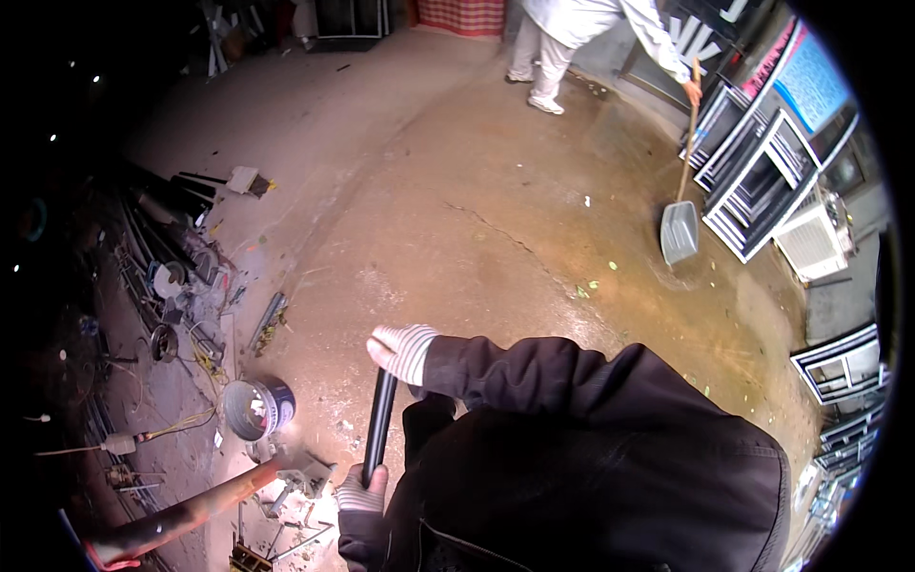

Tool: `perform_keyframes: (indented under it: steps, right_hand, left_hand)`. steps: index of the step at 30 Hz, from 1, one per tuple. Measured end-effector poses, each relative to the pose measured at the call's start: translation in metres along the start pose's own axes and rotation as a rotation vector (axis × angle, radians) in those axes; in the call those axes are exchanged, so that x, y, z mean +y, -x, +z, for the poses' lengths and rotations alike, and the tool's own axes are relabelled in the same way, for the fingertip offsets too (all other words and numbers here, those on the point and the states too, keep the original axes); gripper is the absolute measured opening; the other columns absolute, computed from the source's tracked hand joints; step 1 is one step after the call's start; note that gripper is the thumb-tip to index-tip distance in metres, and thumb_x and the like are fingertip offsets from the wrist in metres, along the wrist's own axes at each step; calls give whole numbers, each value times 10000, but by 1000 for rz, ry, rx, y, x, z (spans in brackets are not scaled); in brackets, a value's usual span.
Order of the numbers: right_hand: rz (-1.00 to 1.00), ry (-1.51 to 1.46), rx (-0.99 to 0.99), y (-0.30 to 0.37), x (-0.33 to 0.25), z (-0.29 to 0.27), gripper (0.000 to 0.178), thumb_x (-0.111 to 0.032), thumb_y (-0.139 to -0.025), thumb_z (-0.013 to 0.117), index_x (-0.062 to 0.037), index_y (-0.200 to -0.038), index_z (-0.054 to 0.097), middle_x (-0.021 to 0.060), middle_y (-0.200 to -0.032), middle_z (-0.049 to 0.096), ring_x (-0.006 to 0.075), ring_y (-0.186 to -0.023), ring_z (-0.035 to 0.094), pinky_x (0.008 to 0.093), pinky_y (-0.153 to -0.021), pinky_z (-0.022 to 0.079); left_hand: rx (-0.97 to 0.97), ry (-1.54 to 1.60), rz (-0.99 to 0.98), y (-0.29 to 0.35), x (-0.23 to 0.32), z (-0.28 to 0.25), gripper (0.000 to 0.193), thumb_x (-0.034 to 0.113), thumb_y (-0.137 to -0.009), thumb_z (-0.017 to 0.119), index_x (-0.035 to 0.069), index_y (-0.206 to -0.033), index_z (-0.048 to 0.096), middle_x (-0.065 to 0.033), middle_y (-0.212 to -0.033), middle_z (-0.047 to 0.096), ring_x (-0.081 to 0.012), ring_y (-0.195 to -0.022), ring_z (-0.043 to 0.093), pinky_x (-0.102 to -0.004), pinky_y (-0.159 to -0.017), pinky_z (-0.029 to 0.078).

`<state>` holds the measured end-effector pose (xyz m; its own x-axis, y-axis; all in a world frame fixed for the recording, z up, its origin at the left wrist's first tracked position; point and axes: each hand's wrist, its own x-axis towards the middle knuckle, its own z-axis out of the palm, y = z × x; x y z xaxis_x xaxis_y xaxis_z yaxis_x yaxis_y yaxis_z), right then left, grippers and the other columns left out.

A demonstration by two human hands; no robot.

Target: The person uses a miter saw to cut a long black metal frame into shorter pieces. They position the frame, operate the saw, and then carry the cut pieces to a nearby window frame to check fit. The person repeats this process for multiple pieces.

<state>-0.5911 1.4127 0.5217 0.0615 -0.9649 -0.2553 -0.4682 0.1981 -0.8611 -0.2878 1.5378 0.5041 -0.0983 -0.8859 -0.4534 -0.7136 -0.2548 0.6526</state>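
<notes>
A black pole (379, 429) stands at a slight tilt in front of me, spanning both hands. My right hand (402, 353), in a striped fingerless glove, is closed over its upper end. Lower down, my left hand (362, 491), with the same kind of glove, has its fingers wrapped round it. Whatever the pole's lower end carries is hidden from view. Beside my left hand, brightly lit metal scraps (307, 475) lie on the floor. A white and blue bucket (262, 408) with bits inside sits left of the pole.
A co-worker (558, 48) at the far right holds a long-handled grey scoop (680, 234) on the wet concrete floor. Window frames (762, 186) and a white air-conditioner unit (815, 236) line the right wall. Tools and metal bars (167, 272) clutter the left, with a rusty pipe (191, 515) nearer.
</notes>
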Motion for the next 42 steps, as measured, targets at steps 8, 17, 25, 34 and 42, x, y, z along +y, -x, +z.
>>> perform_keyframes:
  steps: [8, 17, 25, 34, 42]
  right_hand:
    - [-16, -397, 132, -181, 15, -26, 254, -288, -1076, 513, -75, -1144, 634, 59, -840, 651, 160, -775, 641, 318, -751, 537]
    - [-101, -547, 381, -387, -54, -112, 344, -290, -1112, 463, -22, -1236, 638, 51, -1104, 686, 130, -905, 638, 285, -819, 532]
    - [-47, -588, 88, -577, -72, -139, 307, -281, -1095, 524, -20, -1161, 671, 16, -949, 683, 92, -833, 623, 271, -772, 533]
    - [23, -730, -296, -833, -110, -187, 271, -311, -1064, 588, -56, -1082, 676, 2, -847, 679, 85, -696, 617, 263, -660, 533]
    - [120, -795, -538, -984, -173, -176, 323, -382, -1050, 613, -69, -1076, 685, 10, -894, 714, 83, -712, 640, 256, -625, 534]
  left_hand:
    - [-116, 25, 34, -198, 47, -41, 420, 449, -954, 721, 36, -951, 642, -30, -631, 541, -128, -599, 473, -354, -548, 417]
    - [-49, -6, 85, -401, 130, -155, 462, 491, -942, 726, 45, -1011, 626, -104, -665, 581, -224, -599, 535, -412, -584, 466]
    - [-50, 58, 34, -566, 168, -190, 347, 387, -974, 710, 60, -974, 592, -46, -653, 499, -154, -607, 449, -386, -560, 410]
    - [23, 189, -139, -741, 172, -201, 332, 374, -965, 716, 78, -1025, 580, -145, -768, 665, -301, -706, 649, -450, -639, 503]
    - [84, 132, -239, -815, 237, -266, 449, 489, -983, 650, 66, -1115, 573, -224, -907, 707, -451, -880, 696, -504, -724, 528]
